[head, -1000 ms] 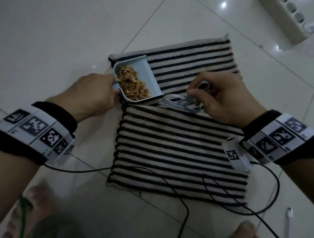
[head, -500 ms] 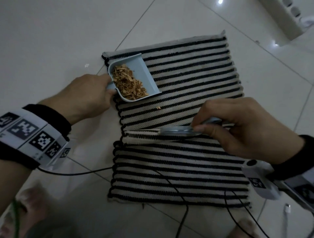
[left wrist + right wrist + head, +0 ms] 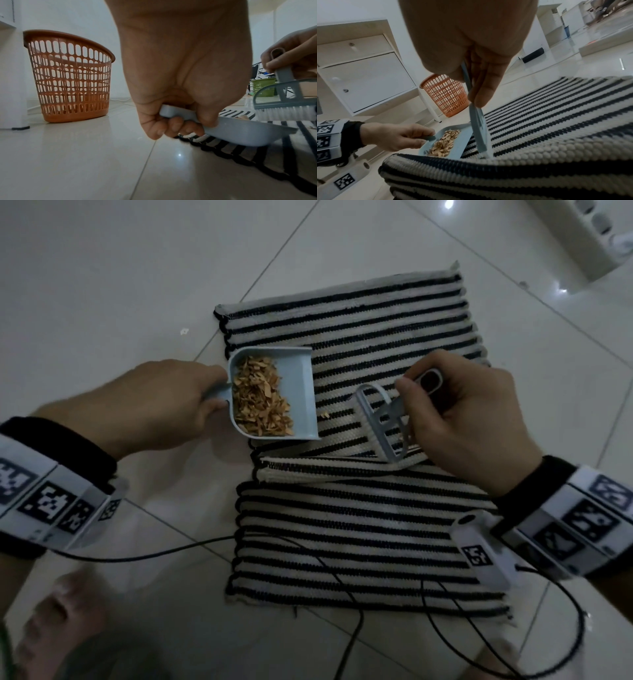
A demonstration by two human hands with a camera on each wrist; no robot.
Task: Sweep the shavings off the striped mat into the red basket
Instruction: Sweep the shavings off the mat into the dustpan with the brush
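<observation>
A black-and-white striped mat [image 3: 370,529] lies on the tiled floor with a raised fold across its middle. My left hand [image 3: 164,405] grips the handle of a pale blue dustpan [image 3: 301,392] that rests on the mat's left edge and holds a heap of tan shavings [image 3: 260,402]. A stray shaving [image 3: 324,415] lies just off the pan's lip. My right hand [image 3: 455,419] grips the handle of a grey brush [image 3: 380,422], bristles down on the mat to the right of the pan. The red basket [image 3: 68,77] stands on the floor beyond the pan.
Black cables [image 3: 342,577] trail over the near part of the mat. A white cabinet [image 3: 361,75] stands behind the basket. A green basket [image 3: 262,88] sits far off. My bare feet [image 3: 58,621] are at the bottom edge of the head view.
My right hand has brought the brush up from the fold to just right of the dustpan. The dustpan has turned so that its mouth faces right, toward the brush.
</observation>
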